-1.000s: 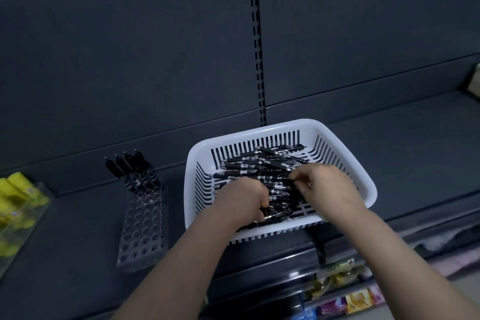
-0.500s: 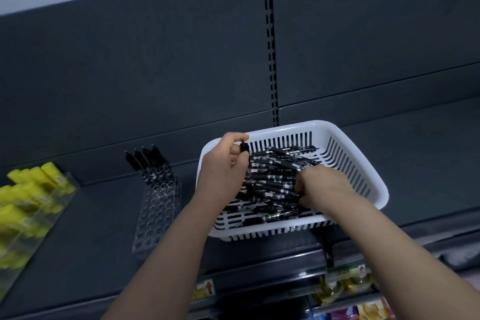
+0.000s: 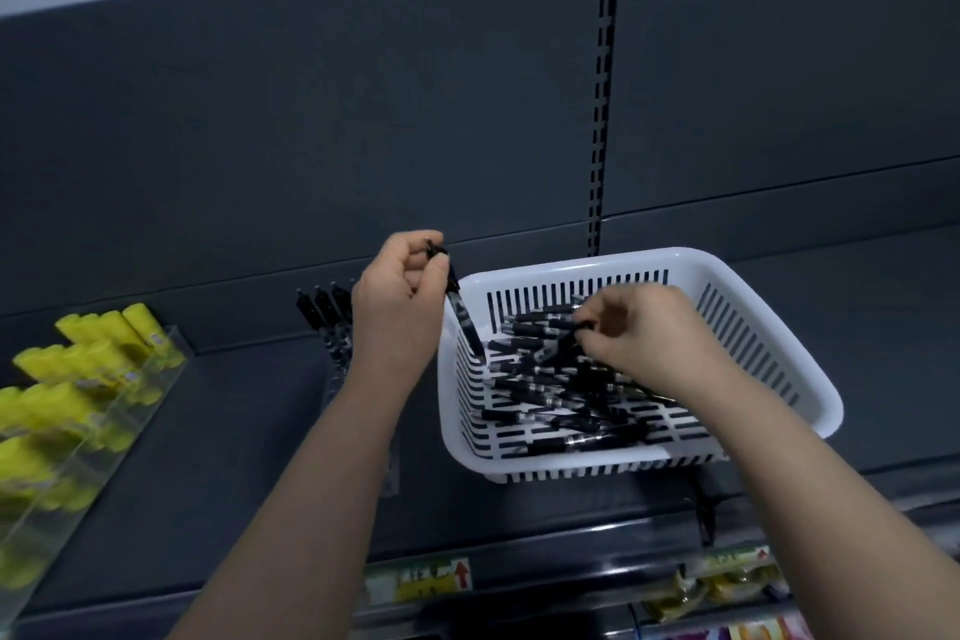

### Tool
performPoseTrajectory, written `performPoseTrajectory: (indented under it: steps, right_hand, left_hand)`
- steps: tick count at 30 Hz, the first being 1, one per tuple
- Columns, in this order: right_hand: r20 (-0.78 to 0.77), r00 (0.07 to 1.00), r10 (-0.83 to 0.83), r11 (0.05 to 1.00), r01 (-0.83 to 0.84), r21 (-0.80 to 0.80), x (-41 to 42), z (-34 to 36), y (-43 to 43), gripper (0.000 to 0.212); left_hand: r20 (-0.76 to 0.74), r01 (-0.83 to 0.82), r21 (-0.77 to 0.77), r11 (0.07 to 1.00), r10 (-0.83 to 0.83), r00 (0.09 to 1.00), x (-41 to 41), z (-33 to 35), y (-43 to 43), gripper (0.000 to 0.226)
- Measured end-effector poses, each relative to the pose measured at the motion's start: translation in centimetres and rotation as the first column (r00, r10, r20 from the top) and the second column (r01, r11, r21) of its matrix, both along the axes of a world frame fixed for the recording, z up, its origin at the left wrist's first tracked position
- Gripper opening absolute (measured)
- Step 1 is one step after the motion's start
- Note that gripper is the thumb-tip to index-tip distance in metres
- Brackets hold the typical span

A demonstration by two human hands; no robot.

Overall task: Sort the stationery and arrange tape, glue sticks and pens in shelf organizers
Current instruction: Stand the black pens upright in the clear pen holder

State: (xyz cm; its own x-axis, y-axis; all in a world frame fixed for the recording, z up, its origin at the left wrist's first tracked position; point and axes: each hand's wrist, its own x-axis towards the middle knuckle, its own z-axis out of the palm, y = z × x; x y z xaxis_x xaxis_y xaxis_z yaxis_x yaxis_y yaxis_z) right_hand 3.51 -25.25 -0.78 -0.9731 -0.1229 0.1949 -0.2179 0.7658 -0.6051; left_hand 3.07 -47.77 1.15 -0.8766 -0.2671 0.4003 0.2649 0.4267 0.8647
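The white basket [image 3: 566,267] of black pens [image 3: 561,405] sits right of centre on the dark shelf [image 3: 234,431], your right hand [image 3: 649,333] pinching one inside. Your left hand [image 3: 400,307], gripping a pen [image 3: 460,314], has moved out past the basket's left rim. Writing on the lower-centre label [image 3: 431,579] is unreadable.

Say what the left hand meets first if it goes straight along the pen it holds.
Likely the left wall of the basket, at the tip of its pen; depth is unclear, so perhaps the loose pens inside.
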Motion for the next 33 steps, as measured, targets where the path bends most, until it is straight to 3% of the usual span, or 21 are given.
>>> performPoseTrajectory:
  steps: [5,10,14,26,33]
  right_hand:
    - [-0.300,0.954,0.014,0.930,-0.123,-0.346,-0.6,1.8,-6.3,0.019]
    - [-0.278,0.958,0.070,0.854,-0.202,-0.480,-1.4,1.5,-12.2,0.027]
    - [-0.225,0.971,0.085,0.858,-0.187,-0.479,-1.8,0.5,-15.0,0.025]
    - [-0.219,0.975,0.045,0.874,-0.145,-0.464,-3.0,-0.3,-18.7,0.024]
    - [-0.221,0.973,0.063,0.875,-0.161,-0.456,-3.3,-0.3,-20.2,0.024]
  left_hand:
    - [-0.142,-0.195,-0.102,0.975,0.179,0.974,0.5,1.4,-6.5,0.022]
    - [-0.131,-0.290,-0.092,0.953,0.277,0.952,1.1,1.1,-12.4,0.019]
    - [-0.130,-0.322,-0.225,0.919,0.300,0.945,0.5,-0.3,-14.3,0.022]
    - [-0.104,-0.192,-0.398,0.897,0.164,0.981,-1.3,-3.7,-15.6,0.025]
    - [-0.060,-0.127,-0.396,0.909,0.113,0.992,-1.2,-4.8,-15.5,0.021]
